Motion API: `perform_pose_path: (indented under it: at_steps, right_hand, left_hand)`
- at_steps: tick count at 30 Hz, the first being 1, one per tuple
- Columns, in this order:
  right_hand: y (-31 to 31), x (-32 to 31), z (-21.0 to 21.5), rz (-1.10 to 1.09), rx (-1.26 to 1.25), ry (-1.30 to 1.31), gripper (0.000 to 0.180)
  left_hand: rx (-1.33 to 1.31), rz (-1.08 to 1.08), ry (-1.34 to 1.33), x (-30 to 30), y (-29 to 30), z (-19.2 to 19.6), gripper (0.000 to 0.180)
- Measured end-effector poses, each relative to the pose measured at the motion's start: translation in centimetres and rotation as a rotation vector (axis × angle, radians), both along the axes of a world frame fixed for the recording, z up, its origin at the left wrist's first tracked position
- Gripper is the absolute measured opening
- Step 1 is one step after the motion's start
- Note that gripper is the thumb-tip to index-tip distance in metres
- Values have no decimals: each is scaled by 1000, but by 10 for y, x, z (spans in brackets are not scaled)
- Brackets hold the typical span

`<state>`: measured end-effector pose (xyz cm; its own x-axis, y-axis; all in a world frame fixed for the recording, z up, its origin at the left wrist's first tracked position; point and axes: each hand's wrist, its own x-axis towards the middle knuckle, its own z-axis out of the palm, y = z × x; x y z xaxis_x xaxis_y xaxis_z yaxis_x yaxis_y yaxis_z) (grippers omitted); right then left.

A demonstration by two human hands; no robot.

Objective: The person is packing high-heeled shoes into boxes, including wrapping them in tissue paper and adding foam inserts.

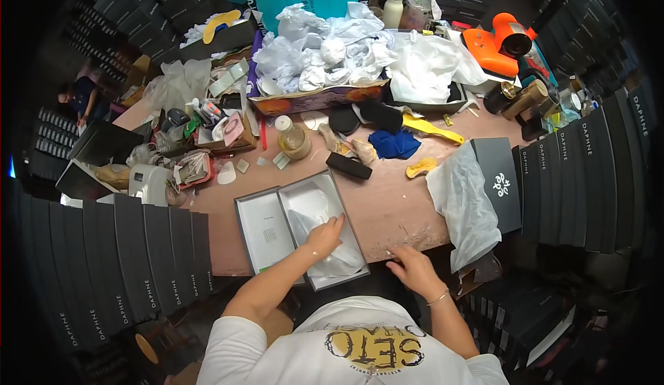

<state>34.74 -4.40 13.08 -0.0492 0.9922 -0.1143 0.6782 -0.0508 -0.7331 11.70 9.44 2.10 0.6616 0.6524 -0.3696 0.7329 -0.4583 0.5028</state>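
Observation:
An open dark-grey shoe box [349, 231] with a pale inside lies at the table's front edge, holding white tissue paper [325, 263]. My left hand [325, 234] reaches into it, fingers together on the paper. What lies beneath the paper is hidden. Against the box's left side lies its lid [261, 220], inner face up. My right hand [415, 274] hovers by the front edge of the table [394, 208], right of the box, thumb and fingers apart and nothing in them.
A closed shoe box [499, 181] draped with white tissue paper [465, 202] stands to the right. Stacks of dark shoe boxes [131, 246] flank both sides. Farther back are a carton [311, 98] of crumpled paper, a glass jar [294, 141], a black block [348, 166] and an orange device [491, 51].

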Motion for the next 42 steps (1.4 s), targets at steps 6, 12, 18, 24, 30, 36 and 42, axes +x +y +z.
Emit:
perform_pose_path:
  at_steps: [6,12,18,24,30,36,42]
  right_hand:
    - [13,-31,-8,-45,-154,251,31]
    - [29,-68,-19,-103,-277,351,42]
    - [20,-94,-37,-47,-379,484,49]
    - [7,-91,-23,-235,-368,450,44]
    - [26,-85,-54,-245,119,2,59]
    - [45,-101,-50,-49,197,-115,52]
    - [45,-130,-73,185,-59,-590,38]
  left_hand:
    - [-12,169,110,29,8,0,58]
    - [-123,228,10,5,20,-56,58]
    - [-381,961,-381,25,23,-77,50]
    - [-974,779,-512,6,40,-50,37]
    - [-946,800,-819,0,24,-9,22]
    - [-1186,1040,-1270,-29,30,4,33]
    - [211,589,-915,-40,3,66,57]
